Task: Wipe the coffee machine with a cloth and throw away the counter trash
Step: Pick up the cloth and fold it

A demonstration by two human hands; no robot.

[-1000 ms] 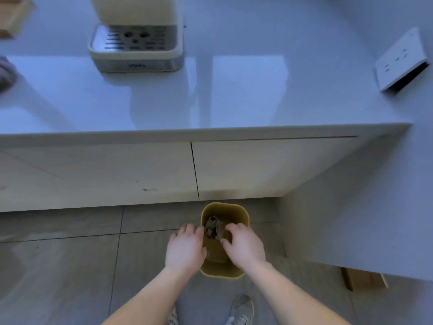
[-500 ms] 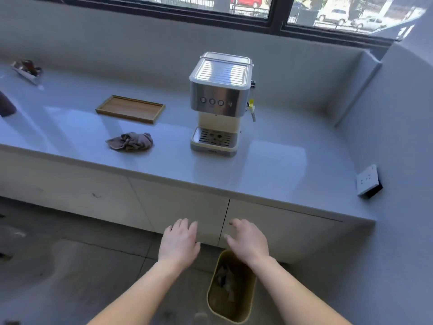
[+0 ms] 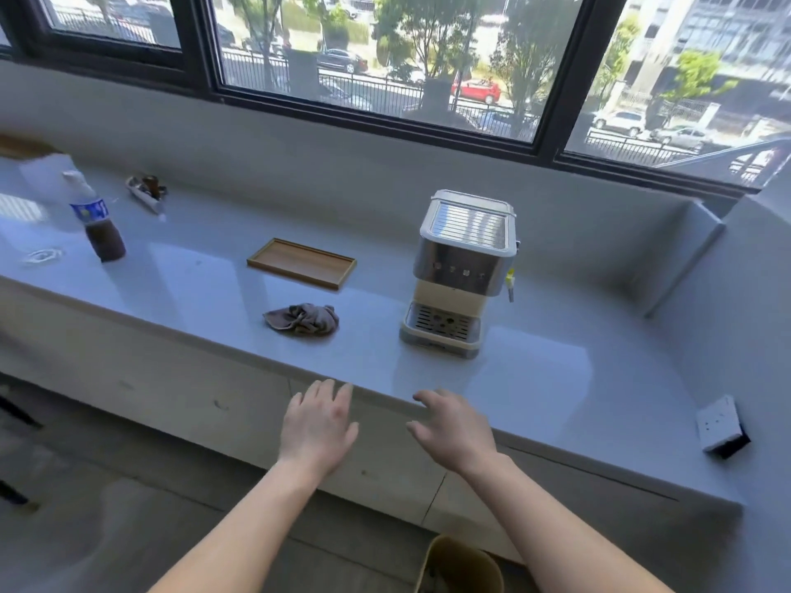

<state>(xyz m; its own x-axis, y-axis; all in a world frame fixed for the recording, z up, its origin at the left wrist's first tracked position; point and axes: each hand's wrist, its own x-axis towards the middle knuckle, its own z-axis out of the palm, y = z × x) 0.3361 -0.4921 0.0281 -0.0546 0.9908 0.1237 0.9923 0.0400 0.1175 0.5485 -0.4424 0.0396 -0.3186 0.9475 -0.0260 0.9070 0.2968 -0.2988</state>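
Hands empty, fingers spread: left hand (image 3: 319, 425) and right hand (image 3: 453, 428) hover at the table (image 3: 535, 378) edge, near cloth (image 3: 301, 319) and coffee machine (image 3: 462, 271)

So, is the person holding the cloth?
No, the cloth lies on the counter; the left hand and right hand are empty.

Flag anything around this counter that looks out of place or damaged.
The wall socket at right stands off the wall, a dark gap behind it, as if loose. The cloth lies crumpled on the counter left of the coffee machine.
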